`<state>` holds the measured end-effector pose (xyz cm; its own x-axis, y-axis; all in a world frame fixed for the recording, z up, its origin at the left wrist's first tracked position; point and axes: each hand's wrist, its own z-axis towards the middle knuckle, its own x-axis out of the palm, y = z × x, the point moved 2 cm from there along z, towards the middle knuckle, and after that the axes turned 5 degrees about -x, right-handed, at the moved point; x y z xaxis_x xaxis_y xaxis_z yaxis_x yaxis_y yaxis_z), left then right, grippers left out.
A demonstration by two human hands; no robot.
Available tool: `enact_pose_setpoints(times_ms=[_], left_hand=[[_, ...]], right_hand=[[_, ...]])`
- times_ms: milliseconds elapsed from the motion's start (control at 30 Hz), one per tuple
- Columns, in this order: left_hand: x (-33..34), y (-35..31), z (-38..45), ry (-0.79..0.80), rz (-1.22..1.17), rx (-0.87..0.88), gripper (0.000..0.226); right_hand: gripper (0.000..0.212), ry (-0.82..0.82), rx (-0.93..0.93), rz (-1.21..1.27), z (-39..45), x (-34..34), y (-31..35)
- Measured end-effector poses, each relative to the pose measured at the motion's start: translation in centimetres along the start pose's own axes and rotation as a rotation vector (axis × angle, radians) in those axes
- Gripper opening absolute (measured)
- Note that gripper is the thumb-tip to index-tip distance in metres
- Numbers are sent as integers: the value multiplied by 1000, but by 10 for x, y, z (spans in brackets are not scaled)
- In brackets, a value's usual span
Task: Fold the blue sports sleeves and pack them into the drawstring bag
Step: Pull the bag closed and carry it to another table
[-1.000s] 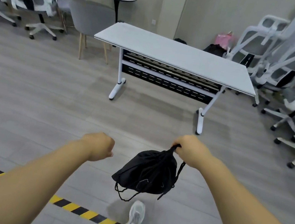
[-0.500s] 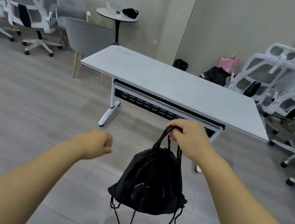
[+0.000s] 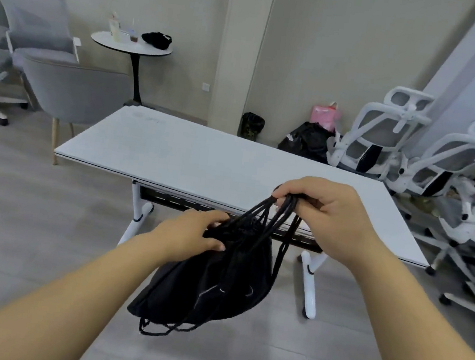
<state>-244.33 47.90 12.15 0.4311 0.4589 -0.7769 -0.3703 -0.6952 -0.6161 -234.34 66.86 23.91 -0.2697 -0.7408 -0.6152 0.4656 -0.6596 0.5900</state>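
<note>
Two hands [image 3: 191, 231], slack black drawstring bag [image 3: 212, 281]

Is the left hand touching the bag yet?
Touching. The head view shows the left hand with its fingers pressed on the gathered top of the black bag, while the right hand holds the cords.

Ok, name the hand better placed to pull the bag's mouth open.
Left hand: it grips the black fabric drawstring bag at its gathered mouth, while the right hand holds the cords.
</note>
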Motion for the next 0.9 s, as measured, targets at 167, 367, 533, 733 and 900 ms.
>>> enact_pose_setpoints(times_ms=[167,367,533,733,900], left_hand=[[-71,0,72,-112,-66,66,12],[-159,-24,147,-229,-208,127,6],[-204,-50,208,-277,-205,166,6],[-250,-68,288,-301,-224,202,11],[-285,-78,367,-319,-193,184,12]], right_hand=[[34,-116,78,67,65,-2,-40],[36,150,181,-279,131,-3,-92],[32,64,238,-14,192,-10,-132],[80,176,248,128,299,-31,-202],[66,285,210,148,392,-40,-252]])
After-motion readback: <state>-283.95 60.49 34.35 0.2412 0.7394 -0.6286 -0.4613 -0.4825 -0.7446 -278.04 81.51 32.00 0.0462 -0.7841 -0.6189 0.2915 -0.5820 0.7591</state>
